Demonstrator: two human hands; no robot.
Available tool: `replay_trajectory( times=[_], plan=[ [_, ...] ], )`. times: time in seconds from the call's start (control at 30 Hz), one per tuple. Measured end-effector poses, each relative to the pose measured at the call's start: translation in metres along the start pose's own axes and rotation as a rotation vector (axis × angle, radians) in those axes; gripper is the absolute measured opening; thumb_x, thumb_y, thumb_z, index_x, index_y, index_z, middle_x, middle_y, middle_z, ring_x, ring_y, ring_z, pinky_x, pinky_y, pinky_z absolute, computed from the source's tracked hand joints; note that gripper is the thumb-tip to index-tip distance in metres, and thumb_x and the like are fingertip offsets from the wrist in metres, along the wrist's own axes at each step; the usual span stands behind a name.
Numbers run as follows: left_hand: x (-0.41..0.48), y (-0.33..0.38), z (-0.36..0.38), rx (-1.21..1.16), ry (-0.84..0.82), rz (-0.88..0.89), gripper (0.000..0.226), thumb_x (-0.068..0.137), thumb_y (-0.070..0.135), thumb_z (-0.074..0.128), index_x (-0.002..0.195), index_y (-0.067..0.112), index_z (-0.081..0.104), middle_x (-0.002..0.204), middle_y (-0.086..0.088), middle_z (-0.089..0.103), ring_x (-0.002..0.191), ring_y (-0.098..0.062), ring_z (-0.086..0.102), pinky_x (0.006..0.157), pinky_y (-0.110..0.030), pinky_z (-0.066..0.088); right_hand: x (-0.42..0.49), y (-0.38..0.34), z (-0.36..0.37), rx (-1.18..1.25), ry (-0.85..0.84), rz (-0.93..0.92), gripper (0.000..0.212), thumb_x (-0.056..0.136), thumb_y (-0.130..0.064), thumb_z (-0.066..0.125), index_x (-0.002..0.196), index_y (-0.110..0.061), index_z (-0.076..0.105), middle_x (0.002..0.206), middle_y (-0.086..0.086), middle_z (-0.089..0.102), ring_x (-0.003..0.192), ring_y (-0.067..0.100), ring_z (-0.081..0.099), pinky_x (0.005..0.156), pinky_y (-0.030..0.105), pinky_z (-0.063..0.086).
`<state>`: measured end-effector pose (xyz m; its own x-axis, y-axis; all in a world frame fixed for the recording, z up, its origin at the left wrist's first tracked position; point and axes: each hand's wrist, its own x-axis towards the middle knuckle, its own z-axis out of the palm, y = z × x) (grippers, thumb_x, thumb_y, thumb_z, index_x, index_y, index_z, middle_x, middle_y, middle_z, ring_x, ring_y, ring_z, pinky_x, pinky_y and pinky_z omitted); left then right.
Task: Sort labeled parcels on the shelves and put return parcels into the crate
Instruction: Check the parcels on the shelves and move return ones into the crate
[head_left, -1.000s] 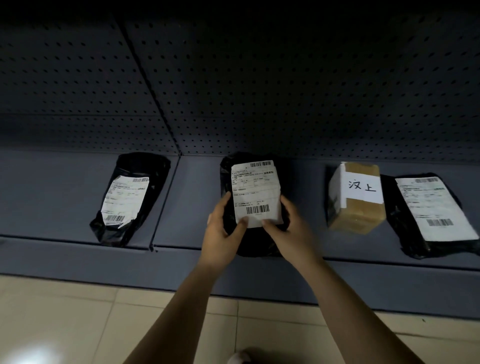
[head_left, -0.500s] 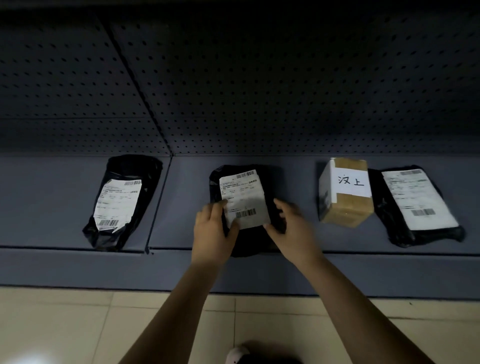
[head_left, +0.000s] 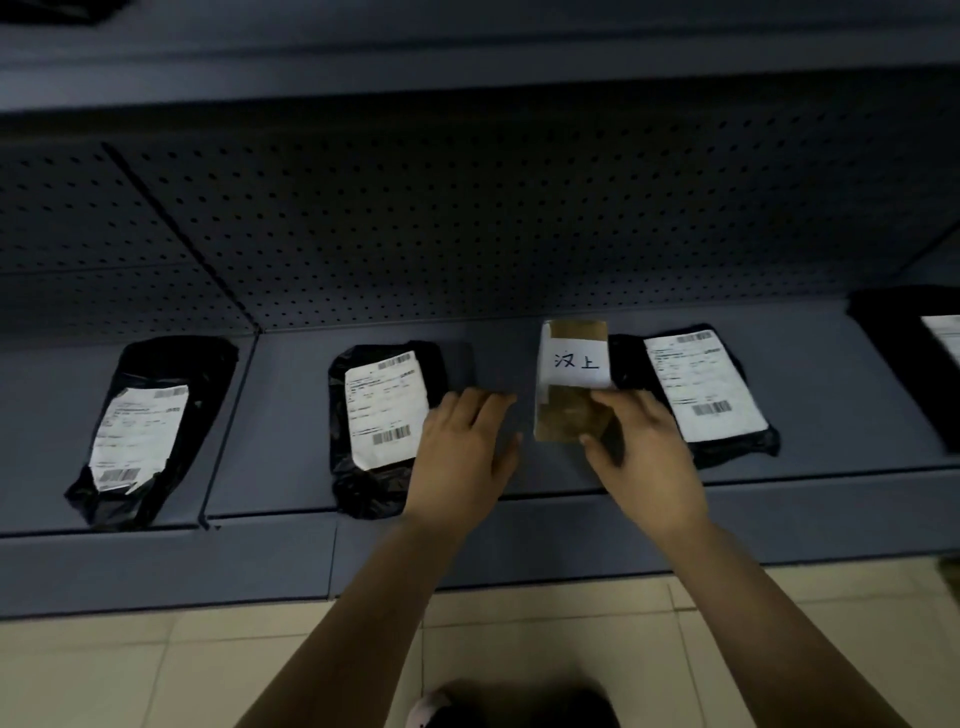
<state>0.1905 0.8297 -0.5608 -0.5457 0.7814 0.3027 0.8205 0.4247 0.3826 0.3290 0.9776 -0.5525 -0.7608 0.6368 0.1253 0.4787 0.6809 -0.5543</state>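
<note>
Left hand open over shelf, right hand spread, touching cardboard box

A white paper slip wrapped over the cardboard box, right of the middle of the shelf, bears two handwritten black characters, 汉上. The left black parcel, the middle black parcel and the right black parcel each carry a white shipping label with barcodes and fine print, too small and blurred to read. The label on the far-right parcel is likewise illegible.
</note>
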Motion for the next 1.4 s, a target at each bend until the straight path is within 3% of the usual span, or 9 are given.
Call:
replay_trajectory(
  times=[0.2, 0.33, 0.5, 0.73, 1.0, 1.17, 1.23, 1.33, 1.4],
  plan=[
    [0.019, 0.032, 0.032, -0.047, -0.091, -0.131, 0.043, 0.088, 0.025, 0.061, 0.128, 0.011, 0.055, 0.12, -0.013, 0.057, 0.108, -0.035, 0.052, 0.091, -0.041, 0.045, 0.02, 0.039, -0.003, 0.028, -0.056, 0.036, 0.049, 0.082, -0.017, 0.072, 0.129, -0.013, 0.057, 0.117, 0.014, 0.06, 0.107, 0.03, 0.058, 0.087, 0.032, 0.046],
    [0.028, 0.039, 0.052, -0.188, -0.142, -0.284, 0.055, 0.092, 0.025, 0.06, 0.143, 0.017, 0.04, 0.14, -0.007, 0.046, 0.126, -0.029, 0.044, 0.096, -0.038, 0.045, 0.035, 0.056, 0.006, 0.101, -0.17, 0.13, 0.064, 0.085, -0.028, 0.071, 0.142, -0.014, 0.045, 0.131, 0.013, 0.051, 0.121, 0.029, 0.05, 0.099, 0.035, 0.042],
    [0.027, 0.047, 0.069, -0.33, -0.185, -0.396, 0.07, 0.094, 0.029, 0.059, 0.153, 0.023, 0.023, 0.137, -0.001, 0.05, 0.113, -0.018, 0.055, 0.085, -0.027, 0.046, 0.041, 0.066, 0.015, 0.18, -0.264, 0.153, 0.068, 0.088, -0.036, 0.068, 0.147, -0.02, 0.038, 0.143, 0.009, 0.045, 0.129, 0.025, 0.046, 0.101, 0.032, 0.039],
    [0.011, 0.058, 0.075, -0.416, -0.157, -0.366, 0.063, 0.094, 0.032, 0.059, 0.149, 0.03, 0.028, 0.128, 0.0, 0.057, 0.106, -0.014, 0.06, 0.083, -0.035, 0.053, 0.025, 0.079, 0.01, 0.303, -0.229, 0.113, 0.072, 0.09, -0.029, 0.067, 0.151, -0.026, 0.029, 0.143, 0.004, 0.047, 0.127, 0.019, 0.048, 0.096, 0.02, 0.036],
    [0.005, 0.047, 0.066, -0.351, -0.11, -0.43, 0.063, 0.091, 0.043, 0.061, 0.145, 0.024, 0.036, 0.132, 0.0, 0.053, 0.119, -0.014, 0.052, 0.084, -0.017, 0.039, 0.023, 0.078, 0.009, 0.371, -0.289, 0.076, 0.064, 0.092, -0.029, 0.064, 0.148, -0.036, 0.032, 0.143, 0.007, 0.043, 0.124, 0.018, 0.049, 0.095, 0.021, 0.038],
    [0.004, 0.039, 0.056, -0.393, -0.045, -0.278, 0.068, 0.092, 0.037, 0.063, 0.149, 0.024, 0.03, 0.146, 0.004, 0.036, 0.127, 0.002, 0.034, 0.09, 0.004, 0.025, 0.024, 0.06, 0.022, 0.382, -0.258, 0.025, 0.055, 0.091, -0.024, 0.067, 0.142, -0.027, 0.046, 0.135, 0.003, 0.05, 0.115, 0.014, 0.055, 0.091, 0.018, 0.042],
    [0.001, 0.037, 0.055, -0.379, -0.061, -0.238, 0.065, 0.094, 0.031, 0.06, 0.151, 0.029, 0.028, 0.15, 0.003, 0.03, 0.128, 0.002, 0.032, 0.088, 0.007, 0.022, 0.023, 0.054, 0.028, 0.379, -0.242, 0.013, 0.054, 0.089, -0.022, 0.069, 0.14, -0.023, 0.049, 0.133, 0.003, 0.052, 0.115, 0.017, 0.057, 0.094, 0.024, 0.047],
    [-0.003, 0.03, 0.057, -0.326, -0.088, -0.316, 0.059, 0.096, 0.031, 0.057, 0.149, 0.027, 0.032, 0.155, -0.002, 0.025, 0.135, -0.012, 0.033, 0.091, -0.002, 0.025, 0.022, 0.051, 0.037, 0.433, -0.238, 0.065, 0.065, 0.086, -0.025, 0.072, 0.144, -0.024, 0.042, 0.137, 0.002, 0.053, 0.121, 0.019, 0.056, 0.101, 0.038, 0.049],
    [-0.006, 0.025, 0.058, -0.307, -0.14, -0.363, 0.06, 0.096, 0.032, 0.057, 0.15, 0.027, 0.03, 0.157, -0.002, 0.024, 0.137, -0.016, 0.033, 0.093, -0.009, 0.025, 0.023, 0.051, 0.041, 0.392, -0.282, 0.14, 0.072, 0.086, -0.032, 0.071, 0.148, -0.023, 0.035, 0.14, 0.004, 0.052, 0.124, 0.021, 0.053, 0.102, 0.037, 0.046]
  ],
)
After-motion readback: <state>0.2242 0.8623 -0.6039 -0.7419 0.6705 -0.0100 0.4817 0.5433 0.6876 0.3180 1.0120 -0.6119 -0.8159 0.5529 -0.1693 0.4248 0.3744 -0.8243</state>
